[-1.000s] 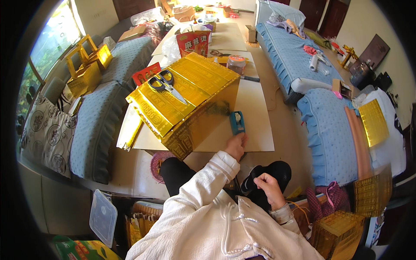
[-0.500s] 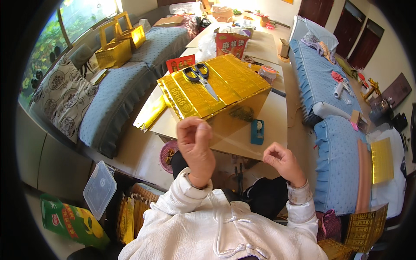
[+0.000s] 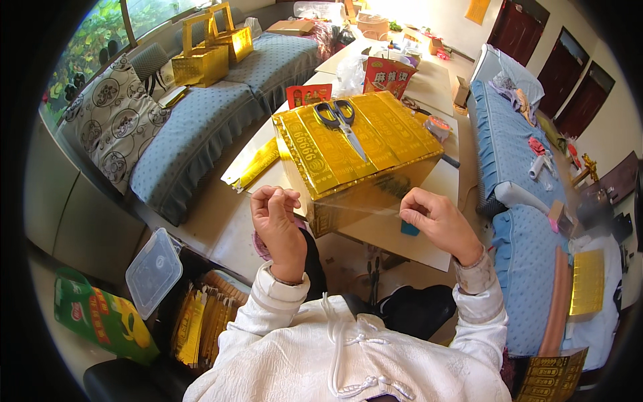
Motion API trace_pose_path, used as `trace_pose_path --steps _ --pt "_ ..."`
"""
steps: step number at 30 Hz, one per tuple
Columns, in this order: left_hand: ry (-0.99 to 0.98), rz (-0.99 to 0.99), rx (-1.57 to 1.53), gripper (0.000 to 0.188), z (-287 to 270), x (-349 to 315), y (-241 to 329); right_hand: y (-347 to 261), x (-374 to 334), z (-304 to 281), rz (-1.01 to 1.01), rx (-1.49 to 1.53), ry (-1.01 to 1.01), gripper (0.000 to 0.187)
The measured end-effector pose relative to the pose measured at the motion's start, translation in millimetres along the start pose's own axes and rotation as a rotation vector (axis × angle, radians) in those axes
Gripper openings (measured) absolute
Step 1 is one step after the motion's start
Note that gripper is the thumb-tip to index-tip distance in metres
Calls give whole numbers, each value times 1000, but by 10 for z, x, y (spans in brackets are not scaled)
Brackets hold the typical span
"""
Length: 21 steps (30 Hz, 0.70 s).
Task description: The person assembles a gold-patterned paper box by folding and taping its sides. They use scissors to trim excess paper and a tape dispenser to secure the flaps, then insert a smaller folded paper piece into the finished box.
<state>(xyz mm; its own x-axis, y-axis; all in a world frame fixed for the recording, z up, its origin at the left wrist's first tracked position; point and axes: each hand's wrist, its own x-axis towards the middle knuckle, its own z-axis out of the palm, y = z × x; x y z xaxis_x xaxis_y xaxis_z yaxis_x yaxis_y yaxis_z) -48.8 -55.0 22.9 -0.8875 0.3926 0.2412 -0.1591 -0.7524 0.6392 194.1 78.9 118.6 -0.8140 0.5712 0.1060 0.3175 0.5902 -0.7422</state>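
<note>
A thin clear strip, apparently sticky tape [image 3: 358, 214], stretches between my two hands in front of the box. My left hand [image 3: 276, 231] pinches one end, fingers closed, near the box's front left corner. Closed in the same way on the other end is my right hand [image 3: 439, 222], off the front right. The box [image 3: 402, 151] has a top covered in embossed gold sheets and a brownish front side. Scissors [image 3: 348, 130] with dark blue handles lie on it, blades toward me. A teal tape dispenser [image 3: 410, 229] shows only partly beside my right fingers.
Gold foil [image 3: 258, 167] lies left of the box on the pale table [image 3: 429, 244]. Behind stand red packets [image 3: 387, 75]. Gold baskets [image 3: 201, 65] sit on the blue sofa [image 3: 201, 124]. Folded gold pieces [image 3: 194, 325] fill a container at lower left, near a green bag [image 3: 104, 315].
My right hand has risen and my left has moved left, spreading farther apart with the strip between them. The whole view has shifted, so the box appears farther right.
</note>
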Motion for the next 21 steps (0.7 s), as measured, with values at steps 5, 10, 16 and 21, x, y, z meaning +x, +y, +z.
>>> trace_pose_path --steps 5,10,16,21 --pt "4 -35 79 5 -76 -52 -61 54 65 -118 -46 -56 29 15" --pt "72 -111 187 7 -69 -161 -34 115 431 -408 -97 -124 -35 15" --pt "64 -133 123 8 3 -181 -58 376 928 -566 7 -171 -167 17" --pt "63 -153 82 8 24 -185 -73 544 1208 -559 36 -114 -246 19"
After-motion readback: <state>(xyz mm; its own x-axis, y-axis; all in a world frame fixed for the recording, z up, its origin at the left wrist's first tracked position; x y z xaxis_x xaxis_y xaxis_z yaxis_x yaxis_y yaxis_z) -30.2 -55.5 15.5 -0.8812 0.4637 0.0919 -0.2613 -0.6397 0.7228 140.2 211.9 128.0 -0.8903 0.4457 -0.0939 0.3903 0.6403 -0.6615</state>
